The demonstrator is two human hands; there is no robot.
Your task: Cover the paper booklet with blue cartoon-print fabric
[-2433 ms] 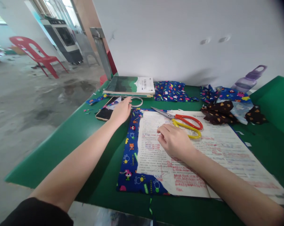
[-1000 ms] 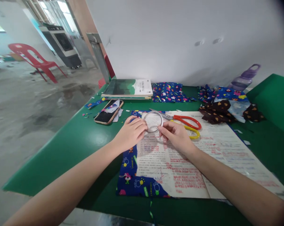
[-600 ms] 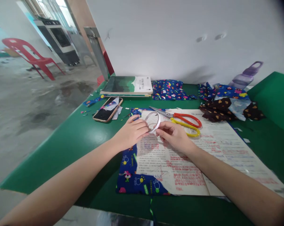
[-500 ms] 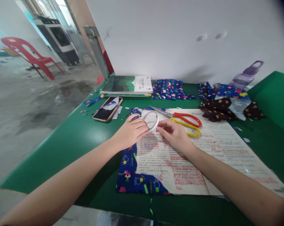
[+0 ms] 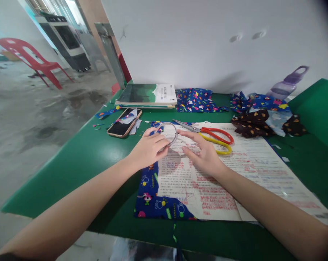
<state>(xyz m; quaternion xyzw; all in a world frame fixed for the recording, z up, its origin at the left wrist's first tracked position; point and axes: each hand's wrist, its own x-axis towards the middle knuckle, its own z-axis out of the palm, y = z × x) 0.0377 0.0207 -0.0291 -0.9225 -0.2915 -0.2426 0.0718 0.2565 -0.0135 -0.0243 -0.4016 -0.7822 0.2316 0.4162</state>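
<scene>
My left hand (image 5: 150,148) grips a thin roll of tape (image 5: 175,137), its ring held up above the printed page. Just right of it, my right hand (image 5: 203,150) holds nothing, with thumb and forefinger apart. Below both lies an open printed sheet (image 5: 220,195) marked in red and blue ink. Dark blue patterned fabric (image 5: 164,208) is folded over its left and lower-left edges. Scissors (image 5: 192,127) with one red and one yellow handle rest on the sheet beyond my right hand.
A phone (image 5: 120,127) with scraps on it lies at left, before stacked books (image 5: 144,95). Blue patterned cloth (image 5: 196,101) is by the wall. Brown and blue cloth pieces (image 5: 252,121) and a purple bottle (image 5: 285,87) are at right. A red chair (image 5: 41,65) stands on the floor.
My right hand has let go of the tape roll and opened its fingers. The roll has shifted slightly left and turned in my left hand.
</scene>
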